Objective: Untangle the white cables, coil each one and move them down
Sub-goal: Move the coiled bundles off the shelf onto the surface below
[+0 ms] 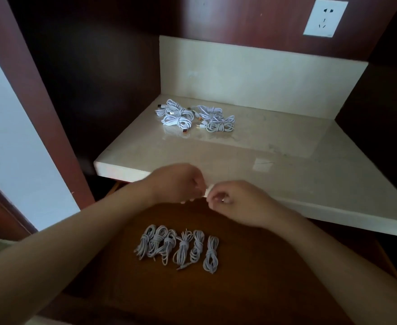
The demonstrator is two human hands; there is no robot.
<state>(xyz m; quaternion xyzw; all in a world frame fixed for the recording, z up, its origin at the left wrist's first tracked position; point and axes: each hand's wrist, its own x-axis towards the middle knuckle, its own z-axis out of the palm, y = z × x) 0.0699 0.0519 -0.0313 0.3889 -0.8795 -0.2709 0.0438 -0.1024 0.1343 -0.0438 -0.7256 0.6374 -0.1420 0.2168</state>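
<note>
Marble ledge (122, 168), pinched cable (207, 192) mostly hidden

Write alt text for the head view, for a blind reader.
The left hand and right hand meet at the front edge of a stone counter, pinching a white cable between them. Six coiled cables lie in a row on the brown surface below; more bundles sit back on the counter.

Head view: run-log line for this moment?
left hand, right hand: pinching white cable | coiled cables: row on wooden surface | remaining cables: piled on marble shelf
</note>
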